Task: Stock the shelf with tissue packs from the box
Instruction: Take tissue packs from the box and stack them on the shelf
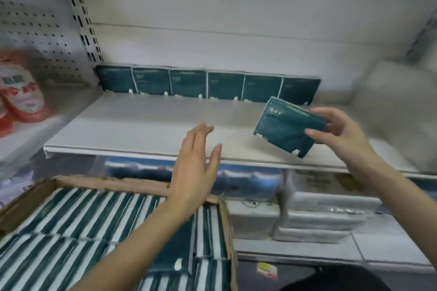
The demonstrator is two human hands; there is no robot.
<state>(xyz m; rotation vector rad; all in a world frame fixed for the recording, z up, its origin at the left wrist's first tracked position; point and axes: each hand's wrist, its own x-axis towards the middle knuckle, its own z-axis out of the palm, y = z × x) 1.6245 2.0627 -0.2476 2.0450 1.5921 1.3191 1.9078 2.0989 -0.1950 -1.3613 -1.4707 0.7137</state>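
Over the shelf [142, 125], front right, the right hand [340, 132] grip pinches one tilted tissue pack [288, 127] by its end only. The left hand [198, 163] is flat, fingers straight, holding nothing, above the far rim of the box [113, 183]. Risk: the soft pack slips or twists out of the end pinch, lands crooked, or bumps the end of the back row [224, 86] and topples it.

Shelf [146, 125] front bare; packs [208, 85] line back
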